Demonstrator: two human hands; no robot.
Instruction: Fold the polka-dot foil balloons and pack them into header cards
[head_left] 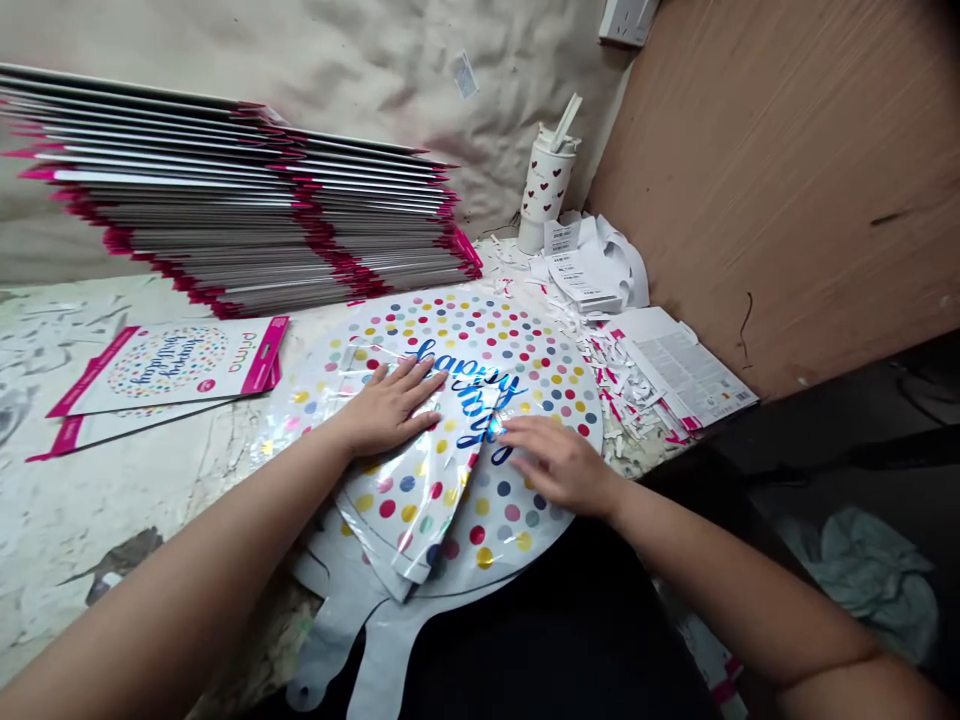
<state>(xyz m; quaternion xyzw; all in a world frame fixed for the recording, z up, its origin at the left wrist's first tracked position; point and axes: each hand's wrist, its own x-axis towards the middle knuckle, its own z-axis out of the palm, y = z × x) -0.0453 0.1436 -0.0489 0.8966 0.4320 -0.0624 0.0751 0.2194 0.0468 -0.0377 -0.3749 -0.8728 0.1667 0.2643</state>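
A foil balloon (409,510), white with coloured dots, lies partly folded on top of other flat, round dotted foil balloons (517,500) with blue lettering. Grey tails (382,660) of the balloons hang toward me past the table edge. My left hand (390,405) rests flat on the folded balloon, its fingers spread. Close to the fold's right edge, my right hand (559,465) touches the foil with bent, slightly parted fingertips. Its thumb is mostly hidden, and I see nothing held in it.
Pink-edged card packages (300,220) form a tall stack at the back. Two more packages (180,365) lie on the left. A heart-patterned cup (546,185), label strips (589,265), paper scraps (630,375) and a printed card (690,370) sit near the brown board (787,180) on the right.
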